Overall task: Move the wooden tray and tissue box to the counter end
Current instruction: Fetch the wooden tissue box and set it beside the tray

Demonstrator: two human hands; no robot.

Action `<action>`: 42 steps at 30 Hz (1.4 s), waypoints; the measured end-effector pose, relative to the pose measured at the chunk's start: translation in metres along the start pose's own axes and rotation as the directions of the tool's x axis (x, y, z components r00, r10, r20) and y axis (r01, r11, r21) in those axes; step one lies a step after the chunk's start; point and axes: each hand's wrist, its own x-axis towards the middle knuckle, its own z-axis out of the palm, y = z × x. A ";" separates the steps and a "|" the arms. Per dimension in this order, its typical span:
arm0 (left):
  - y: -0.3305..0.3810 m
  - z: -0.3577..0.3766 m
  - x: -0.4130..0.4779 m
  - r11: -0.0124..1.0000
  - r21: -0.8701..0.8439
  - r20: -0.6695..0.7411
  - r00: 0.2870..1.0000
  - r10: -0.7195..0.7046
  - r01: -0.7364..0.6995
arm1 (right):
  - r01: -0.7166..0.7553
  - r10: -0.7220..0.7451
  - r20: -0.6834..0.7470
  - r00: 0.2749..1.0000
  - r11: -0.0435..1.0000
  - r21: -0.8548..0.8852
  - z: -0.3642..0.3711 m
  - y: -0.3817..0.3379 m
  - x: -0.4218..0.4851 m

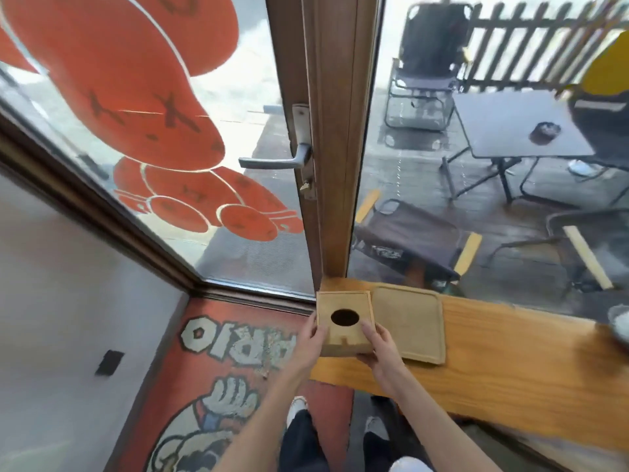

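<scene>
A square wooden tissue box (343, 301) with a dark oval hole in its top stands at the left end of the wooden counter (510, 362). My left hand (310, 338) grips its left side and my right hand (377, 345) grips its right front corner. The flat wooden tray (408, 321) lies on the counter directly to the right of the box, touching or nearly touching it. No tissue shows in the hole.
A wooden door post (335, 165) with a metal handle (275, 161) rises just behind the counter end. A white bowl (619, 321) sits at the counter's far right. Beyond the glass stand a table and folding chairs. A printed floor mat (221, 386) lies below.
</scene>
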 end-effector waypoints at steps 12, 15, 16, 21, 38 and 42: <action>-0.028 -0.028 0.133 0.983 0.180 0.152 0.988 -0.006 -0.022 | 0.056 -0.042 -0.219 0.975 0.997 0.057 0.033 0.026 0.111; -0.043 -0.034 0.153 0.982 0.184 0.154 0.988 0.008 -0.037 | 0.091 -0.085 -0.251 0.964 0.996 0.012 0.033 0.039 0.132; -0.041 -0.035 0.154 0.985 0.171 0.150 0.989 0.007 -0.033 | 0.092 -0.089 -0.263 0.961 0.996 -0.001 0.033 0.046 0.139; -0.060 -0.036 0.169 0.987 0.148 0.114 0.992 0.045 -0.062 | 0.126 -0.171 -0.300 0.938 0.978 -0.164 0.048 0.052 0.142; -0.069 -0.035 0.173 0.989 0.141 0.158 0.987 0.019 -0.042 | 0.148 -0.266 -0.289 0.920 0.917 -0.372 0.047 0.071 0.149; -0.070 -0.034 0.175 0.991 0.127 0.158 0.987 0.020 -0.041 | 0.114 -0.262 -0.284 0.922 0.887 -0.448 0.042 0.066 0.152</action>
